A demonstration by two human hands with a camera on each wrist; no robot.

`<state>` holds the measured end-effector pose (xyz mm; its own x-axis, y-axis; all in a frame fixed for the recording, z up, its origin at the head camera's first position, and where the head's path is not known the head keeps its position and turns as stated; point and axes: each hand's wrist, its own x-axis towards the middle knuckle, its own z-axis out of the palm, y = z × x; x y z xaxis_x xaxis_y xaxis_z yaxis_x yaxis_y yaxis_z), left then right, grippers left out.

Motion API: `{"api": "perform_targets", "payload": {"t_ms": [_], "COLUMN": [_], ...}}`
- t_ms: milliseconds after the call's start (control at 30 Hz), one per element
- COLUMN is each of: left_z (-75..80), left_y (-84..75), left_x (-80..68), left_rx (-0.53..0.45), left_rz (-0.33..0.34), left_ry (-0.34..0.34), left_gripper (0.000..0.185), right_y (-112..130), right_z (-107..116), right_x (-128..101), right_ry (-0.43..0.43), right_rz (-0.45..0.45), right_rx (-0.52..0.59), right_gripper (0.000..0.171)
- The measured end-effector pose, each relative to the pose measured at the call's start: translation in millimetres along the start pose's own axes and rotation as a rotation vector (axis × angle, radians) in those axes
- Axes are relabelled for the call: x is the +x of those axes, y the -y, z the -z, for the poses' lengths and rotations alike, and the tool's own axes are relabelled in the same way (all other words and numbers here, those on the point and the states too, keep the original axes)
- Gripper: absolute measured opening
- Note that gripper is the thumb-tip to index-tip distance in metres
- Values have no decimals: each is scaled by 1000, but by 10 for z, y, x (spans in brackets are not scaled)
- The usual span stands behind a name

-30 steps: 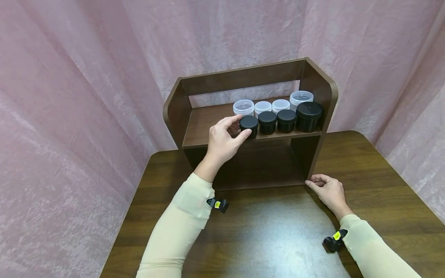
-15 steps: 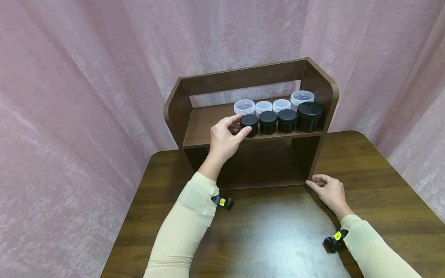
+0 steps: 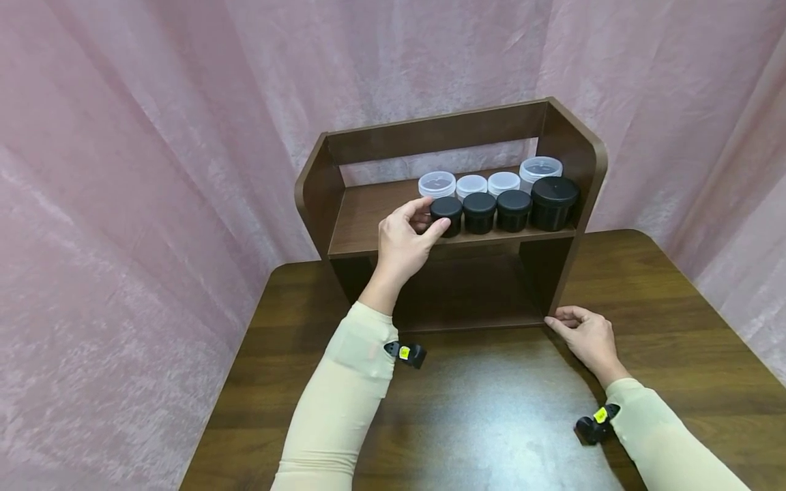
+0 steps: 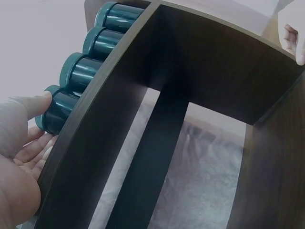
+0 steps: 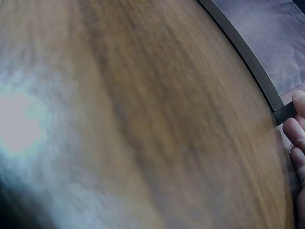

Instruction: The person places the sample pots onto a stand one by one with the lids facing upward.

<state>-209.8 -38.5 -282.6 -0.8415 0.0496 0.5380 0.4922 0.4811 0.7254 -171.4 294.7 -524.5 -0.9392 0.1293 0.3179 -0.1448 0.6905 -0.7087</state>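
Observation:
A dark wooden shelf unit (image 3: 561, 140) stands on the brown table (image 3: 663, 327). On its upper shelf a front row of black jars runs from a small one (image 3: 447, 214) at the left to a larger one (image 3: 554, 202) at the right, with clear-lidded jars (image 3: 437, 184) behind. My left hand (image 3: 405, 240) pinches the leftmost small black jar (image 4: 56, 110) between thumb and fingers. My right hand (image 3: 585, 335) rests on the table, fingertips (image 5: 299, 119) touching the shelf unit's lower right front corner.
Pink curtain (image 3: 153, 150) surrounds the table on three sides. The lower compartment (image 3: 467, 293) of the shelf unit is dark and holds nothing visible. Bare tabletop lies in front of the unit, between my forearms.
The left hand has kept its hold on the leftmost black jar and nudged it slightly right, closer to its neighbour. The right hand stays at the unit's corner. The view shifted a little.

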Motion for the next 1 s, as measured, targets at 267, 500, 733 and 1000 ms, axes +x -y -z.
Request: {"api": "perform_targets", "payload": {"t_ms": [267, 500, 733, 1000], "left_z": [-25, -21, -13, -51], "left_y": [0, 3, 3, 33], "left_x": [7, 3, 5, -14], "left_rx": [-14, -7, -32, -75], "left_rz": [10, -5, -15, -94], "left_ry": [6, 3, -36, -119], "left_gripper": [43, 44, 43, 39], "right_y": [-11, -13, -16, -24], "right_z": [16, 16, 6, 26], "right_x": [-18, -24, 0, 15], "right_ry": [-21, -12, -11, -4], "right_rz": [14, -2, -12, 1], "right_rx": [-3, -13, -7, 5], "right_gripper": [28, 29, 30, 32]}}
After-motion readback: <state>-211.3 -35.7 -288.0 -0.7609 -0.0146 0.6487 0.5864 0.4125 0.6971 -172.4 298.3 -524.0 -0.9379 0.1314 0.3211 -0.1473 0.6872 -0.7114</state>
